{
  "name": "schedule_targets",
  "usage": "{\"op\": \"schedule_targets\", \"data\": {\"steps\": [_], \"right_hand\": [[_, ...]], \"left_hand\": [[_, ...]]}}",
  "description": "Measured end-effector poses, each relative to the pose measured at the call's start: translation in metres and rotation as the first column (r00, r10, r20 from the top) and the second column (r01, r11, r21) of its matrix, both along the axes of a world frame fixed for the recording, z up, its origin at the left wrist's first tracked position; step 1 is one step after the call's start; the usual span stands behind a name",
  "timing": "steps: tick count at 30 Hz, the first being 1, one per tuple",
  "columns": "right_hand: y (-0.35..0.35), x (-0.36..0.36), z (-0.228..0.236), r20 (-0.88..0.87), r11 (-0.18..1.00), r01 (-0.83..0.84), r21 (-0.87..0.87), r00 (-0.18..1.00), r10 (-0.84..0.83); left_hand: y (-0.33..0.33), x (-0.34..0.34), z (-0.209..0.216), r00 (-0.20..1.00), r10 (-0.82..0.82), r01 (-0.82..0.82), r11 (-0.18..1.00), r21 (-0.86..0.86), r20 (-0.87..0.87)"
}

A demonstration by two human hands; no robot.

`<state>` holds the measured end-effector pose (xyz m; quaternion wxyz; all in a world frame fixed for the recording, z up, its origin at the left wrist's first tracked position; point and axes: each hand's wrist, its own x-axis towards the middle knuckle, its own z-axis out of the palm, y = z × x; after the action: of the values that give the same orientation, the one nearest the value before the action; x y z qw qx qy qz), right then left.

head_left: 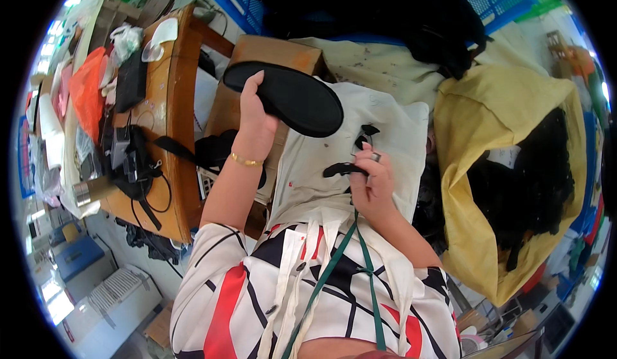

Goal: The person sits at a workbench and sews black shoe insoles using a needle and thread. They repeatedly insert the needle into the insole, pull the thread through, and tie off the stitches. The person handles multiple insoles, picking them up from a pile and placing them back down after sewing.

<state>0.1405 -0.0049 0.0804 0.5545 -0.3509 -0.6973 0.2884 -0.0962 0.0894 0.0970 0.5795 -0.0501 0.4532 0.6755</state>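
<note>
You are apparently handling the black shoe sole (295, 97); the next move likely calls for keeping it steady. Your left hand (258, 116) is gripping its near edge, thumb on top, raising it beside your white apron (402, 124). Your right hand's (374, 184) nearly closed fingers are pinching a curved black strip (339, 170).

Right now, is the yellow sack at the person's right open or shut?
Open: the yellow sack has its mouth gaping, its edges apart, and dark material shows inside.
</note>
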Motion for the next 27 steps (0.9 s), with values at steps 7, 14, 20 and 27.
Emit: {"op": "schedule_targets", "data": {"steps": [7,14,20,27], "right_hand": [[0.006,0.010,0.000,-0.034,0.976,0.068,0.208,0.997,-0.062],[0.024,0.024,0.023,-0.226,0.929,0.361,0.085,0.914,-0.335],[0.017,0.025,0.006,-0.191,0.865,0.263,-0.427,0.909,-0.370],[0.020,0.024,-0.011,-0.330,0.751,0.064,-0.657,0.872,-0.362]], "left_hand": [[-0.037,0.054,0.026,0.960,-0.243,0.246,0.969,-0.004,0.136],[-0.079,0.096,0.020,0.822,-0.569,0.547,0.782,0.298,-0.015],[-0.101,0.104,0.029,0.372,-0.644,0.818,0.567,-0.092,-0.668],[-0.115,0.079,-0.041,0.676,-0.712,0.623,0.689,-0.369,-0.189]]}}
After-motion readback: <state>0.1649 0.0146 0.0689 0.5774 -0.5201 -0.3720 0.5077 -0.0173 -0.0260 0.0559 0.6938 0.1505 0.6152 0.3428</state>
